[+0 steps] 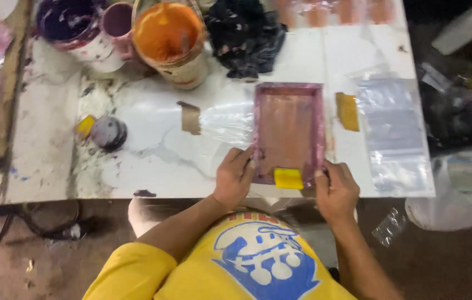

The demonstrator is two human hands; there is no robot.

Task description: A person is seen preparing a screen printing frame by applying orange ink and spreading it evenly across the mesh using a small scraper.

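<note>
A small pink-framed printing screen (289, 130) lies flat on the white table (152, 161). My left hand (233, 176) grips the frame's near left corner. My right hand (335, 189) holds its near right corner. A yellow squeegee block (288, 178) rests on the screen's near edge between my hands, touching neither as far as I can see. A second yellow-orange block (347, 111) lies on the table just right of the frame. Clear plastic bags (394, 130) are spread further right.
At the table's back stand an orange paint bucket (170, 41), a purple paint bucket (75, 28) and a small pink cup (119, 25). A dark crumpled rag (247, 36) lies beside them. A round lid (108, 133) and a piece of brown tape (190, 118) sit left.
</note>
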